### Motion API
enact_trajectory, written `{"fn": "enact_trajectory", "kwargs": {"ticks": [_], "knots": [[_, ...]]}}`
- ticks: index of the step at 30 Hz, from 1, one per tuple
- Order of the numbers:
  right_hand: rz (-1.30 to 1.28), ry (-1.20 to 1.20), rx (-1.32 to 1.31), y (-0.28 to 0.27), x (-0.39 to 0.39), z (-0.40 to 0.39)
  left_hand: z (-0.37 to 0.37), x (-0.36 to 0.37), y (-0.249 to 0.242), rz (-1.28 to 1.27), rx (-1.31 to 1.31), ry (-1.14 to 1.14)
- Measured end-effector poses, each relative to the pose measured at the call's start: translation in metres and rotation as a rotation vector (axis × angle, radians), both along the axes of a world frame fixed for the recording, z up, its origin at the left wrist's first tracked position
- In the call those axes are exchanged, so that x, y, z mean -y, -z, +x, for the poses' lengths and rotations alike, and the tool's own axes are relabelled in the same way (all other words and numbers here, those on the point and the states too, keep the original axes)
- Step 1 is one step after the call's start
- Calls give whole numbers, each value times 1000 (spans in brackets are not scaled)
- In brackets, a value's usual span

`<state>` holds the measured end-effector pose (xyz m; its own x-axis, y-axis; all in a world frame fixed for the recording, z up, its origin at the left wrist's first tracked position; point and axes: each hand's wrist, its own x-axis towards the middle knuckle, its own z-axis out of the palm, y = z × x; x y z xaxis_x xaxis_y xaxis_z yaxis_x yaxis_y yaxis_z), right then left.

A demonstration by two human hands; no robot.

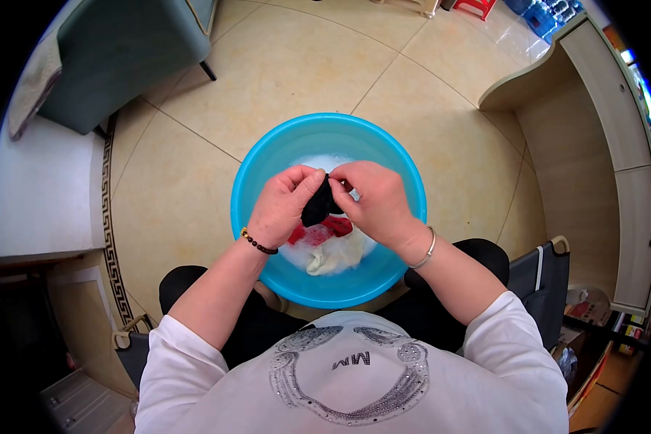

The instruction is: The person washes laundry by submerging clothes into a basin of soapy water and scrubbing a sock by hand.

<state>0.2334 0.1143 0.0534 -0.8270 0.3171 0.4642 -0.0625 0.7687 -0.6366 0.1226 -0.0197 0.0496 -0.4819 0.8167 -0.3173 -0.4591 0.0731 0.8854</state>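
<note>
My left hand (282, 206) and my right hand (376, 201) meet over a round blue basin (241, 173). Between their pinched thumbs and fingers they hold a small black cloth (316, 208), perhaps a sock; its exact kind is not plain. The cloth hangs down from the fingertips, partly hidden by my right hand. Below it in the basin lie a red cloth (337, 226) and a cream-white cloth (343, 253), both among white suds (322, 162).
The basin stands on a tiled floor (296, 65) between my knees. A grey-green chair (130, 50) is at the upper left, a wooden cabinet (579, 130) at the right. Blue water bottles (546, 18) and a red stool (476, 7) stand at the far upper right.
</note>
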Motion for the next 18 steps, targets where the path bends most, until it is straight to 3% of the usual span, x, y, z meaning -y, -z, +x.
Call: {"fn": "enact_trajectory", "kwargs": {"ticks": [1, 5, 7, 8, 10, 12, 18], "knots": [[129, 18, -34, 1, 0, 0, 0, 0, 1, 0, 0, 1], [121, 58, -28, 0, 1, -1, 2, 0, 1, -2, -15, 23], [-275, 106, 162, -5, 0, -1, 1, 0, 2, 0, 8, 29], [-275, 106, 161, -2, -5, -2, -1, 1, 7, 29, 15, 30], [-603, 101, 272, 7, -18, -3, -2, 1, 6, 58, 21, 31], [-667, 70, 294, 11, -23, -4, -2, 2, 1, 96, 161, 21], [-980, -176, 340, -15, -12, -6, -8, 3, -6, 161, 201, 157]]}}
